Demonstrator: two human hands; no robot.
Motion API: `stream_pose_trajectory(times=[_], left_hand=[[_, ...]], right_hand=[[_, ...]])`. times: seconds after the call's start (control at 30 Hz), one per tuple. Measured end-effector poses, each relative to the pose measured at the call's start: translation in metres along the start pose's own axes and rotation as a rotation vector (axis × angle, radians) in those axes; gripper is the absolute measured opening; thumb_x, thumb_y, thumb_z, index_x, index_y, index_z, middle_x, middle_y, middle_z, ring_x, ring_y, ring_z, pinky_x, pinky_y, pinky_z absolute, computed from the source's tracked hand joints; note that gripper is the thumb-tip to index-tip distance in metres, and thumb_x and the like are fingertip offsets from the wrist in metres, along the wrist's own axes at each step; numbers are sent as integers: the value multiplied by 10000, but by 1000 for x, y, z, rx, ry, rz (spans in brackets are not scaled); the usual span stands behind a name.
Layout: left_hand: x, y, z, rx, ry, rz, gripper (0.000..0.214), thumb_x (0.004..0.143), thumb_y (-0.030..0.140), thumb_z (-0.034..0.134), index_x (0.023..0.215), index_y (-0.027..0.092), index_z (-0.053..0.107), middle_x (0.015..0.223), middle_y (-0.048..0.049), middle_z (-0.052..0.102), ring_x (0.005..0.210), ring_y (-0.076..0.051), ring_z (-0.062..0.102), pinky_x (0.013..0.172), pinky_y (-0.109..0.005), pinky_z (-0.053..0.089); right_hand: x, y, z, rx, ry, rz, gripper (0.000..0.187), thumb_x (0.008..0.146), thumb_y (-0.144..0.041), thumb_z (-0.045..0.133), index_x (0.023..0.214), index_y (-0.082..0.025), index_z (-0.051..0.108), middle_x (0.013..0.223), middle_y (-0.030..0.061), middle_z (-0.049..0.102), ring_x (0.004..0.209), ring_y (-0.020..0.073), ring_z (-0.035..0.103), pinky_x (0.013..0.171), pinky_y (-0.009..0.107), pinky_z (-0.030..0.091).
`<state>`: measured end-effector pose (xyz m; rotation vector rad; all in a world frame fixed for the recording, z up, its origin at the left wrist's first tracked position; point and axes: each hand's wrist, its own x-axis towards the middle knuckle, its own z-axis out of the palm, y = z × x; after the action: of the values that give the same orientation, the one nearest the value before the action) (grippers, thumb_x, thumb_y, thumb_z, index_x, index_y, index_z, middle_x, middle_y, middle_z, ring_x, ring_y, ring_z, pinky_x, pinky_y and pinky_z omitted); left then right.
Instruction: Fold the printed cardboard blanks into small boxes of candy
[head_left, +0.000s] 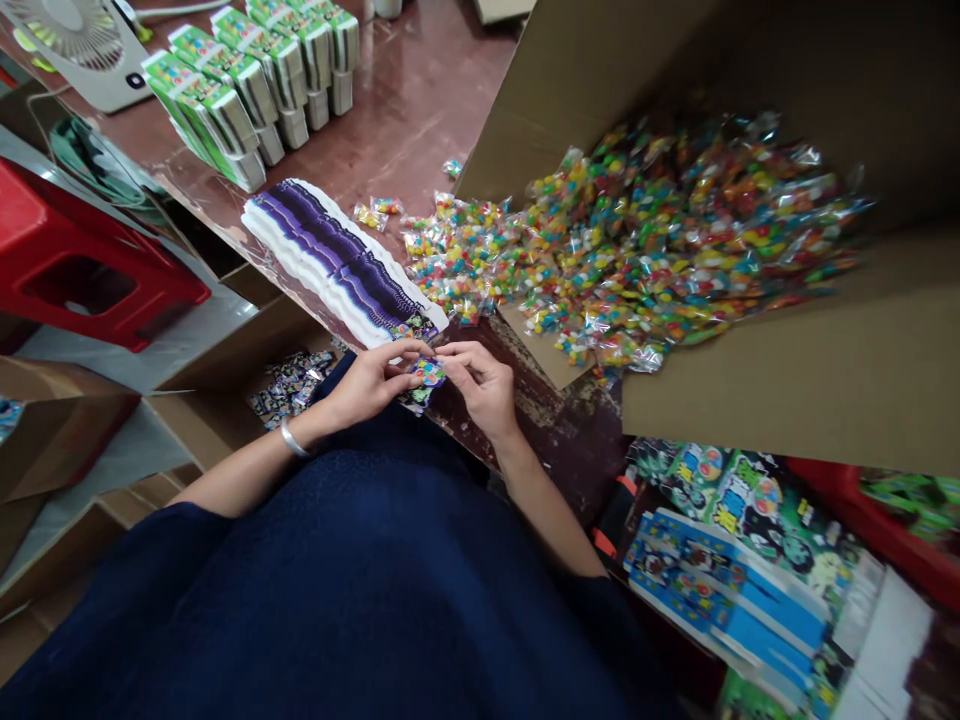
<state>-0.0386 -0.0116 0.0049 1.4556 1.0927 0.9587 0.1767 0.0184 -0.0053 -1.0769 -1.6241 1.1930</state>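
Observation:
My left hand (371, 380) and my right hand (480, 382) meet at the table's near edge, both pinched on one small printed packet (427, 378) with coloured candy showing in it. Just above them lies a long fanned stack of purple and white flat cards (341, 262). To the right, a heap of clear candy sachets (637, 235) spills from a tipped cardboard box (787, 380) onto the dark red table (405, 100). A silver bangle sits on my left wrist.
Rows of green and white folded cartons (247, 75) stand at the back left beside a small white fan (79, 45). A red stool (82, 265) is at left. An open box of filled packets (289, 380) sits below the table; printed blue and green cartons (735, 560) lie at lower right.

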Motion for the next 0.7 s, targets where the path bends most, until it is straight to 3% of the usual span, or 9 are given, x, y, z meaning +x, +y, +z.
stream_pose_trajectory(times=[0.07, 0.13, 0.2, 0.27, 0.37, 0.47, 0.57, 0.7], left_hand=[[-12, 1, -27, 203, -75, 0, 308, 935, 248, 685, 1240, 229, 727, 1049, -66, 748, 759, -153, 678, 683, -262, 596], [-24, 0, -58, 483, -57, 30, 309, 907, 210, 672, 1197, 271, 760, 1079, -66, 749, 835, -196, 698, 770, -315, 610], [-30, -3, -81, 681, 3, 49, 280, 887, 191, 676, 1132, 270, 784, 1035, -65, 736, 856, -224, 695, 841, -367, 611], [-26, -7, -88, 792, 71, 82, 284, 865, 189, 717, 1135, 246, 781, 1069, -87, 728, 947, -265, 696, 939, -430, 599], [-3, -18, -70, 869, 159, 139, 381, 866, 207, 772, 1244, 216, 731, 1286, -148, 694, 1222, -345, 650, 1103, -526, 532], [25, -33, -40, 905, 174, 173, 489, 825, 145, 815, 1293, 205, 689, 1477, -183, 613, 1494, -415, 467, 1257, -643, 350], [39, -48, -22, 886, 179, 140, 522, 807, 79, 808, 1303, 176, 675, 1547, -212, 565, 1570, -440, 374, 1289, -707, 238], [36, -51, -19, 859, 211, 127, 550, 780, 62, 824, 1302, 152, 678, 1545, -227, 571, 1573, -444, 379, 1299, -704, 217]], right_hand=[[2, 12, -1, -12, -34, 54, 307, 961, -522, 685, 1065, -255, 796, 1122, 62, 771, 967, 200, 737, 787, 332, 621], [9, 27, -4, -84, 22, 88, 357, 960, -514, 674, 1185, -253, 766, 1089, 60, 752, 886, 185, 720, 703, 303, 607], [19, 42, -4, -218, 81, 57, 316, 967, -449, 660, 1160, -226, 772, 1037, 62, 727, 818, 173, 693, 741, 318, 603], [31, 54, -1, -342, 74, 24, 286, 968, -384, 645, 1139, -201, 784, 1013, 70, 704, 768, 168, 670, 796, 341, 596], [45, 60, 7, -501, 39, 48, 337, 955, -345, 658, 1234, -191, 765, 1003, 84, 686, 774, 196, 665, 823, 362, 582], [52, 60, 15, -632, 45, 91, 429, 930, -332, 691, 1335, -193, 719, 1037, 110, 683, 862, 248, 675, 852, 387, 573], [53, 58, 16, -639, 68, 101, 399, 917, -340, 713, 1289, -195, 736, 1036, 102, 678, 792, 222, 645, 838, 387, 571], [46, 52, 10, -454, 222, 28, 249, 900, -341, 733, 1109, -211, 771, 1039, 59, 667, 608, 118, 530, 761, 347, 570]])
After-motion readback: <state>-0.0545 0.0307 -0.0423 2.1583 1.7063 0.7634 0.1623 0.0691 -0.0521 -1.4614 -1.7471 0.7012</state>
